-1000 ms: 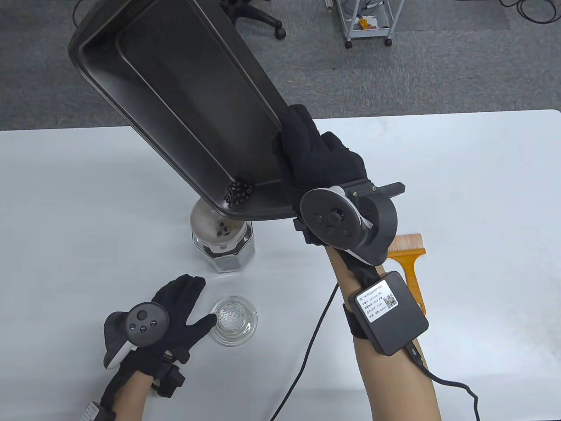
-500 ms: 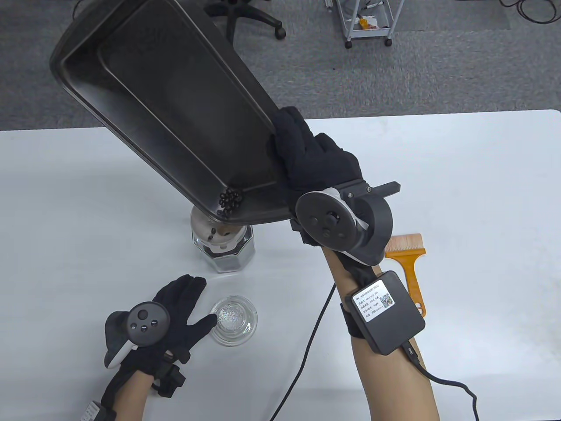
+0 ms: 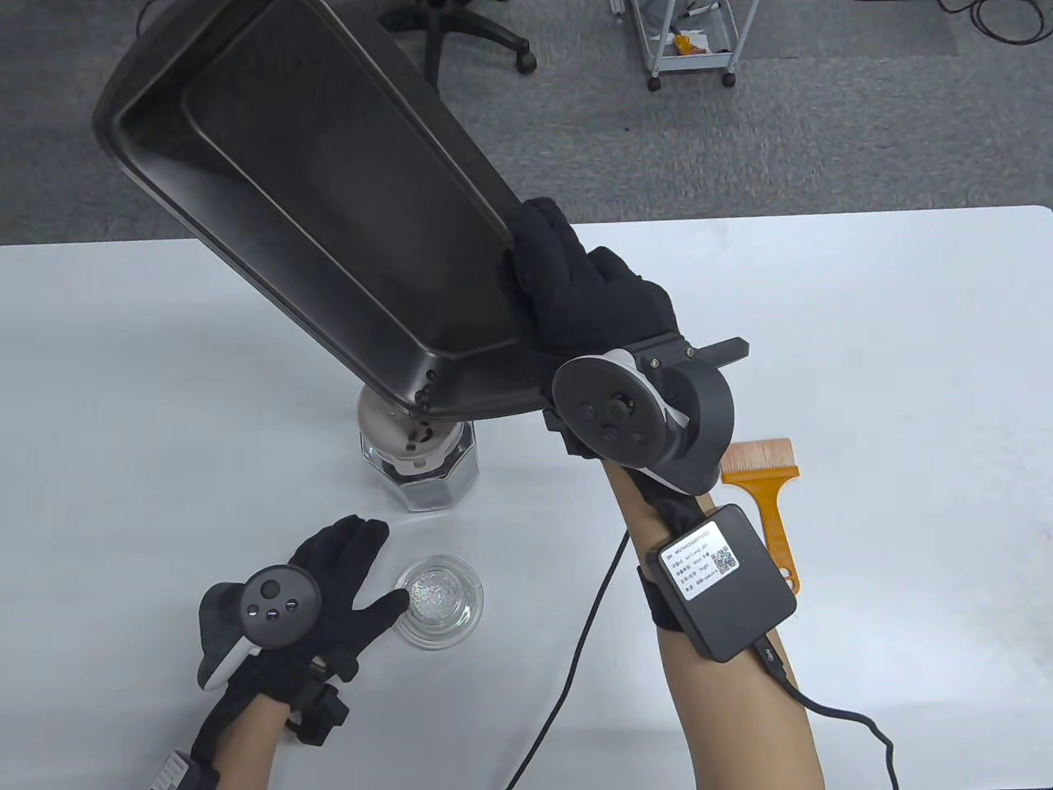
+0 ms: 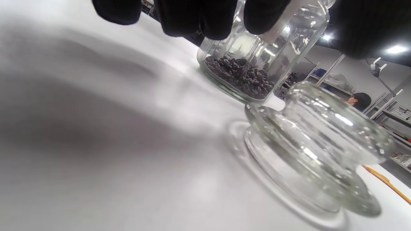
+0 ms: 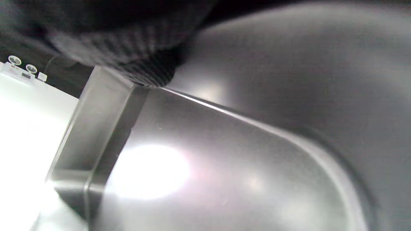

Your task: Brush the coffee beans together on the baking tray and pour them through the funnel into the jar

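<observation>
The white tabletop (image 3: 864, 346) carries everything; over it the right hand (image 3: 588, 300) grips the steeply tilted baking tray (image 3: 304, 206), its low corner above the funnel (image 3: 387, 420) in the jar (image 3: 428, 473). A few coffee beans (image 3: 424, 391) cling there. The left hand (image 3: 329, 592) rests flat, fingers relaxed, thumb touching the glass lid (image 3: 440, 601).

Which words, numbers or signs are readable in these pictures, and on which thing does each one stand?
No text can be read with certainty.
White label on the black box strapped to the right forearm: several printed lines and a QR code, too small to read.
White tag at the left wrist: markings too small to read.
Baking tray, jar, brush: no text visible.
</observation>
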